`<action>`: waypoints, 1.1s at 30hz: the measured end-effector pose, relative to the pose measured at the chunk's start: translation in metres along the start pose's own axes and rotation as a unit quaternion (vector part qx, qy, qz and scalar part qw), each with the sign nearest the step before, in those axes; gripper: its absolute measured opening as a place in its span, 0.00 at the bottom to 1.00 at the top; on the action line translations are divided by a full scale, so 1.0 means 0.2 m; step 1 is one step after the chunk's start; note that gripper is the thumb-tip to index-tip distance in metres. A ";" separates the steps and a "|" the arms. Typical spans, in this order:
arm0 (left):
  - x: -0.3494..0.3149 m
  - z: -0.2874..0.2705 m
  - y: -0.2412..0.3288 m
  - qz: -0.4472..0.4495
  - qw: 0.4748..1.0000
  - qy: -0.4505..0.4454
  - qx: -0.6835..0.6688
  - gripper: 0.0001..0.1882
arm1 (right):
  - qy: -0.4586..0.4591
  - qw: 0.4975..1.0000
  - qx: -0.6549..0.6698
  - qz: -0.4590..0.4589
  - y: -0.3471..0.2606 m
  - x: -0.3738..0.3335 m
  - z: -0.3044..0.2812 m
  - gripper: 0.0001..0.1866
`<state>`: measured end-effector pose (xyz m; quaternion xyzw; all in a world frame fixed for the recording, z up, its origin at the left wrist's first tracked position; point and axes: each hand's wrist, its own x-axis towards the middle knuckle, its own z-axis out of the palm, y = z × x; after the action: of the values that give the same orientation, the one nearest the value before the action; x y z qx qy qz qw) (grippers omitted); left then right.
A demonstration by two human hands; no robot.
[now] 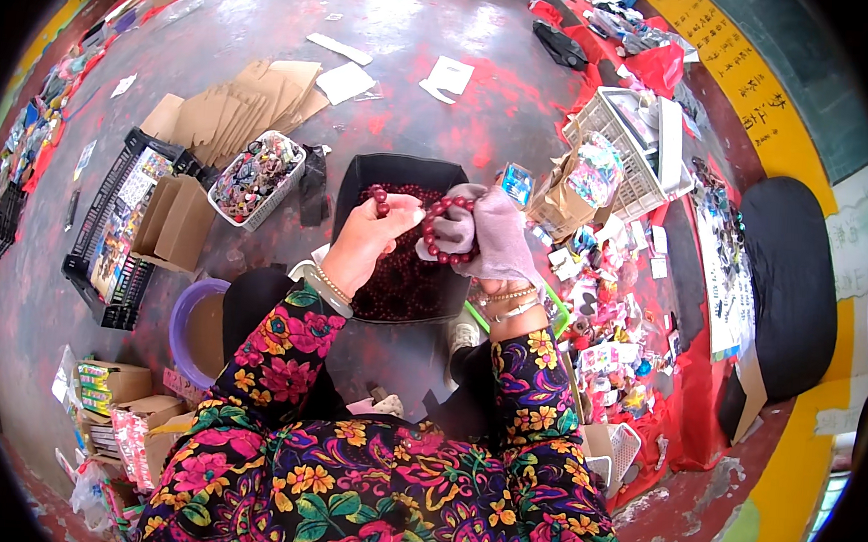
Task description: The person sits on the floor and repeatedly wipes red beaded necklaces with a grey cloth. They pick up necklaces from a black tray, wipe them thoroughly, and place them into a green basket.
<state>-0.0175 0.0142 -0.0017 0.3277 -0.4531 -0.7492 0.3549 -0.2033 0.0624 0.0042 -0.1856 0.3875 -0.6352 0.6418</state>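
My left hand (358, 245) is closed, with a few dark red beads (380, 206) showing at its fingertips. Close beside it, my right hand (493, 285) is mostly covered by a mauve-grey cloth (504, 238). That hand grips the cloth around a dark red bead bracelet (430, 233), which forms a loop at the cloth's left side. Whether the beads at my left fingertips belong to this same strand I cannot tell. Both hands are above a black box (354, 175) that holds many dark red beads.
Left of the box stand a white basket (248, 218) of small items, a black crate (86, 240), flattened cardboard (227, 109) and a purple bucket (184, 327). On the right are an open carton (558, 201), a white crate (590, 117), scattered small packets (605, 326) and a black chair (789, 283).
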 end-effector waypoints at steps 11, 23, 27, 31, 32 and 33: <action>0.00 0.08 -0.05 -0.001 0.995 -0.096 0.037 0.07 | 0.020 0.653 -0.711 -0.260 0.03 -0.09 0.02 0.08; 0.01 0.00 -0.02 -0.042 0.990 -0.086 -0.100 0.09 | 0.016 0.700 -0.680 -0.218 0.00 -0.12 0.16 0.05; 0.00 0.03 -0.03 -0.055 0.988 -0.126 -0.072 0.07 | 0.025 0.823 -0.547 -0.151 0.01 -0.12 0.16 0.04; -0.01 0.04 -0.04 -0.131 0.978 -0.161 -0.002 0.06 | 0.024 0.637 -0.747 -0.189 0.02 -0.09 0.11 0.04; 0.00 0.04 -0.05 -0.112 0.982 -0.151 -0.029 0.06 | 0.038 0.670 -0.720 -0.176 0.01 -0.09 0.11 0.03; 0.01 0.02 -0.06 -0.094 0.984 -0.138 -0.057 0.06 | 0.050 0.702 -0.692 -0.161 0.02 -0.10 0.12 0.02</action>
<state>-0.0249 0.0184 -0.0110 0.2416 -0.4218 -0.8418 0.2346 -0.1809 0.0749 0.0226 -0.6052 0.7134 -0.2908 0.2005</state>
